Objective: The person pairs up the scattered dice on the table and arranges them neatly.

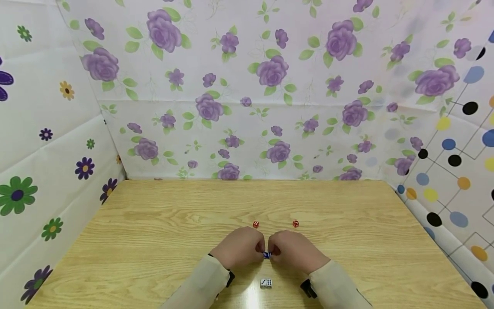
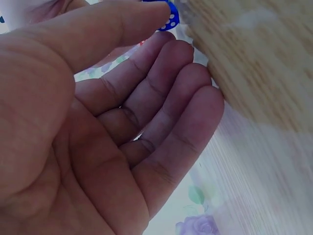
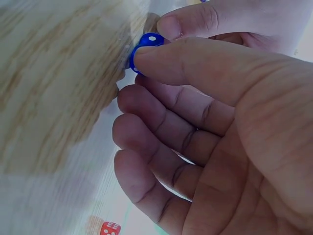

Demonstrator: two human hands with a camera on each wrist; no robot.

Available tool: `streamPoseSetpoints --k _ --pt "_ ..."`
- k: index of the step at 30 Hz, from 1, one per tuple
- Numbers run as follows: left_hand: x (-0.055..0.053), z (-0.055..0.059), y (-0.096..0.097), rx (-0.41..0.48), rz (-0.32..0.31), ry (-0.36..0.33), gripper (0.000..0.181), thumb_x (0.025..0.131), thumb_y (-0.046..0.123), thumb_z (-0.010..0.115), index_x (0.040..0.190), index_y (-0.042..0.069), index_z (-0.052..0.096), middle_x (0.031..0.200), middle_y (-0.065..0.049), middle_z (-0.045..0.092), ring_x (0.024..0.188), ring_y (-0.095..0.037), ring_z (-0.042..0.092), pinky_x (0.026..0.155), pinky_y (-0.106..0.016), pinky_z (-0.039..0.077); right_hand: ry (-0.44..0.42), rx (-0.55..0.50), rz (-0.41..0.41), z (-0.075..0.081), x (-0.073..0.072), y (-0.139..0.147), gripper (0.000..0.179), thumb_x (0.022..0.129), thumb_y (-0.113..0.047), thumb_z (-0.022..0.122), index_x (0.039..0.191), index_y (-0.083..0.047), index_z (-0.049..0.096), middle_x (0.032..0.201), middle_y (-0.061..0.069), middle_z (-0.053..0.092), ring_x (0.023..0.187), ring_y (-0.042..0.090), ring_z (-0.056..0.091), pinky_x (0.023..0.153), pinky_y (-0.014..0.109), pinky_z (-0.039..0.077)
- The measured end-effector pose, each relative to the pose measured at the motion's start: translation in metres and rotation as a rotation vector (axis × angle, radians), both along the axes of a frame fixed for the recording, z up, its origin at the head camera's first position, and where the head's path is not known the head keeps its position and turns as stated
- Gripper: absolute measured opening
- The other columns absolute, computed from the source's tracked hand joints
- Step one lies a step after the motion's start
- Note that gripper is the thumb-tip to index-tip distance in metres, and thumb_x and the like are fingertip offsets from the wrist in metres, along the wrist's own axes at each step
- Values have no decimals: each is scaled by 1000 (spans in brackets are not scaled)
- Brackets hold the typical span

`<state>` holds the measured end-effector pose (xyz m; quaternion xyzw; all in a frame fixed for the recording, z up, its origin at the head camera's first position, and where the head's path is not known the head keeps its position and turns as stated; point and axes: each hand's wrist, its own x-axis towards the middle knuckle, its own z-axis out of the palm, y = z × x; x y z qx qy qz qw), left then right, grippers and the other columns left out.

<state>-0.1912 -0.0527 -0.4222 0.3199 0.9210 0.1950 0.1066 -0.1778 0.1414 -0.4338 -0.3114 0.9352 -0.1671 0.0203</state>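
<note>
Two blue dice with white pips sit side by side on the wooden table between my hands in the head view. The left blue die point(image 1: 265, 255) is pinched between thumb and index finger of my left hand point(image 1: 242, 246). From the other side, my right hand point(image 1: 295, 251) pinches the right blue die point(image 1: 269, 255) the same way. In the right wrist view, a blue die point(image 3: 152, 38) shows beside the right thumb, close to the left thumb tip. The left wrist view shows a blue die point(image 2: 171, 20) partly hidden behind the left thumb.
Beyond the left hand lies a red die point(image 1: 256, 224), with another red die point(image 1: 296, 223) farther right. Two white dice, one left point(image 1: 263, 283) and one right point(image 1: 269, 283), stand together nearer me between the forearms. Patterned cloth walls point(image 1: 247, 86) enclose the table point(image 1: 154, 214).
</note>
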Motion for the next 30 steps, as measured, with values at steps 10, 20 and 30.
streamPoseSetpoints --k 10,20,30 --pt "0 -3 3 0 -19 34 28 89 11 79 68 21 64 62 14 48 57 -4 39 60 -21 38 23 -17 -5 -2 1 -1 22 85 -10 82 72 -19 67 68 -15 55 62 2 43 60 23 41" --pt "2 -5 7 -7 -11 109 49 86 5 72 57 20 35 55 10 21 52 -6 21 52 -22 22 63 21 3 -2 1 -6 40 82 -5 82 61 -19 51 60 -12 38 59 4 32 57 24 32" --pt "2 -8 7 -6 11 68 48 88 7 74 56 20 40 53 10 23 51 -7 24 53 -22 25 -12 -23 3 -2 2 -6 44 88 -4 77 60 -20 47 57 -12 32 55 3 25 54 21 27"
